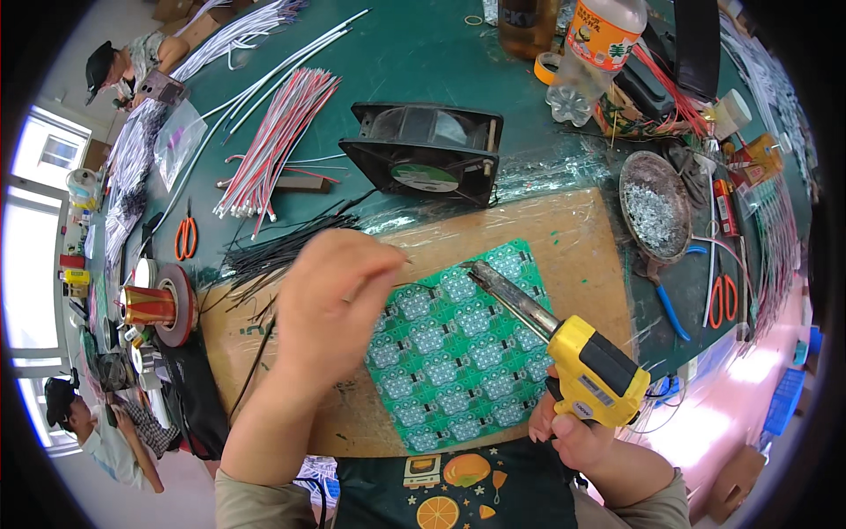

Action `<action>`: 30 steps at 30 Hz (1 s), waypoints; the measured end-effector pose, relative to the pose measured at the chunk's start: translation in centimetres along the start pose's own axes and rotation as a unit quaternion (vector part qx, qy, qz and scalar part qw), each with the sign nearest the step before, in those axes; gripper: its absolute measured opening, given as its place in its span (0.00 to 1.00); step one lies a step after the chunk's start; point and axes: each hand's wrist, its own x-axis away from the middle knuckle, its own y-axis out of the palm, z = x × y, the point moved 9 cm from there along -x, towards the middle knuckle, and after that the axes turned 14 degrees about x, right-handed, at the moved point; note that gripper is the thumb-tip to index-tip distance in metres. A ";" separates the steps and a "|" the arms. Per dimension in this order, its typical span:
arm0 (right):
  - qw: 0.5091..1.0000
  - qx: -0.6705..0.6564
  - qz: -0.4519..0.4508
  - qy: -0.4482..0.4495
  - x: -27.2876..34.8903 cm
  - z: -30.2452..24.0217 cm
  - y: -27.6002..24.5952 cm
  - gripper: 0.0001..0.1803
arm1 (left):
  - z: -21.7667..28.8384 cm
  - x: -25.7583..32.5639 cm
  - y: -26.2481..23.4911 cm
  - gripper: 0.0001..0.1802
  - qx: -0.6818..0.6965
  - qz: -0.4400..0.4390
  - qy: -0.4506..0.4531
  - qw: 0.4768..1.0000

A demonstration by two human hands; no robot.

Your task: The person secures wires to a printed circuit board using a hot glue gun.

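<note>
A green circuit panel (458, 348) was laid on a brown board (573, 247), and everything else is placed relative to that panel. A yellow soldering gun (589, 366) was gripped in the right hand (573, 432), clenched round the handle just off the panel's right lower edge; its dark tip (476, 271) was brought down to the panel's upper edge. The left hand (330, 304) was held over the panel's left side, fingers pinched together; something thin seemed to be pinched there, but what could not be told.

Behind the panel, beyond the board, a black fan (427, 154) was set on the green table (414, 53). Black wires (273, 251) were spread to the panel's upper left, with red and white wires (278, 141) farther back. Orange scissors (185, 236) and a tape roll (176, 304) were seen well to the left. To the upper right, a metal dish (654, 207) holding grey scraps was placed, with blue pliers (671, 313) and red scissors (723, 300) just right of the board. A plastic bottle (595, 53) was stood far behind the panel. Two other people were seated far to the left.
</note>
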 end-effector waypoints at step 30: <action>0.991 0.119 -0.036 0.037 0.3 0.4 -5.2 0.37 | 1.3 0.8 8.7 0.13 -0.129 -0.101 0.188 0.968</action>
